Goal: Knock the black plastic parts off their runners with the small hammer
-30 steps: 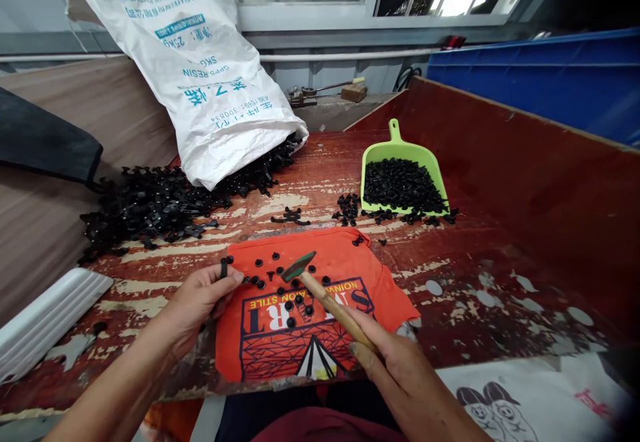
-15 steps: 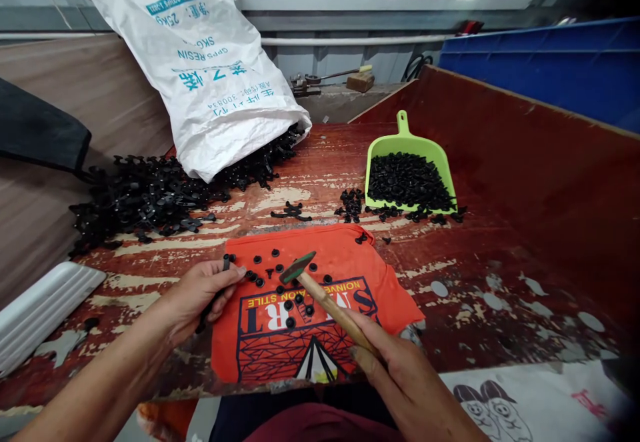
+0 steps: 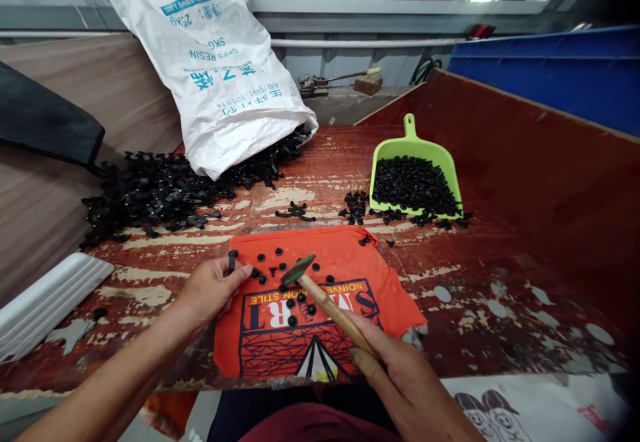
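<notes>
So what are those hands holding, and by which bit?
The right hand grips a green-headed, wooden-handled hammer by the handle, away from the head. The left hand appears to hold a thin black plastic strip; its gripped part is hidden.

- Table [image 3: 470, 289] is lying open right of the red cloth [image 3: 395, 295].
- Green dustpan [image 3: 411, 145] is blocking beyond it, rightward.
- White sack [image 3: 240, 122] is blocking beyond it, leftward.

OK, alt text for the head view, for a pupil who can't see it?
The right grip holds a hammer over orange cloth dotted with black pieces; the left grip holds a black strip. Behind are a sack and a loaded dustpan.
</notes>
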`<state>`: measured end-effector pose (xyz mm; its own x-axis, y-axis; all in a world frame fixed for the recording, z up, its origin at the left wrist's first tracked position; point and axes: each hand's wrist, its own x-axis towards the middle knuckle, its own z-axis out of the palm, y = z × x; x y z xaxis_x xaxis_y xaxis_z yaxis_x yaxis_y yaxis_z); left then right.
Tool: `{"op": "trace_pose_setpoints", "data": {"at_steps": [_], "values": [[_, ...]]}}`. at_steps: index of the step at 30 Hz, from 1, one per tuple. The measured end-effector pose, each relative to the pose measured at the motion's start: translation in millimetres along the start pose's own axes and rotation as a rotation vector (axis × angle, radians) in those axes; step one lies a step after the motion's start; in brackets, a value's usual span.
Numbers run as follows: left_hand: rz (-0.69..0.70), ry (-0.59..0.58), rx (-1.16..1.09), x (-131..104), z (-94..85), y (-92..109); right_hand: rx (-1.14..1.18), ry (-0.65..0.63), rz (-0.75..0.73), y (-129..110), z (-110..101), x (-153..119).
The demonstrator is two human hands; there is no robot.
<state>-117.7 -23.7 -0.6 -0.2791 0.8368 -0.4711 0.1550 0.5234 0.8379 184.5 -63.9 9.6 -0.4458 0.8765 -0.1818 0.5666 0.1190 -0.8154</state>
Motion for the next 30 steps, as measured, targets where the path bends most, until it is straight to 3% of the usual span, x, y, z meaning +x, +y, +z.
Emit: {"op": "trace_pose_setpoints", "data": {"at_steps": [4, 8, 14, 19, 24, 28, 30], "values": [[0.029, 0.001, 0.013, 0.3, 1.7, 1.0, -0.156, 0.048, -0.013, -4.5, -7.5, 3.1], [0.010, -0.037, 0.052, 3.4, -1.3, 0.8, -0.296, 0.050, -0.128, -19.6, -12.7, 18.3], [0.066, -0.044, 0.142, 10.0, -7.8, -7.9, -0.368, 0.033, -0.230, -37.9, -2.4, 37.8], [0.042, -0.072, 0.093, 11.8, -7.0, -8.6, -0.410, 0.083, -0.296, -34.4, 10.4, 40.4], [0.061, -0.064, 0.106, 16.0, -7.2, -14.7, -0.545, 0.018, -0.236, -29.3, 14.5, 42.5], [0.074, -0.060, 0.085, 17.2, -6.9, -18.2, -0.474, 0.128, -0.309, -32.0, 12.4, 39.5], [0.067, -0.060, 0.086, 15.8, -6.3, -16.6, -0.549, 0.120, -0.283, -29.0, 16.3, 40.7]]}}
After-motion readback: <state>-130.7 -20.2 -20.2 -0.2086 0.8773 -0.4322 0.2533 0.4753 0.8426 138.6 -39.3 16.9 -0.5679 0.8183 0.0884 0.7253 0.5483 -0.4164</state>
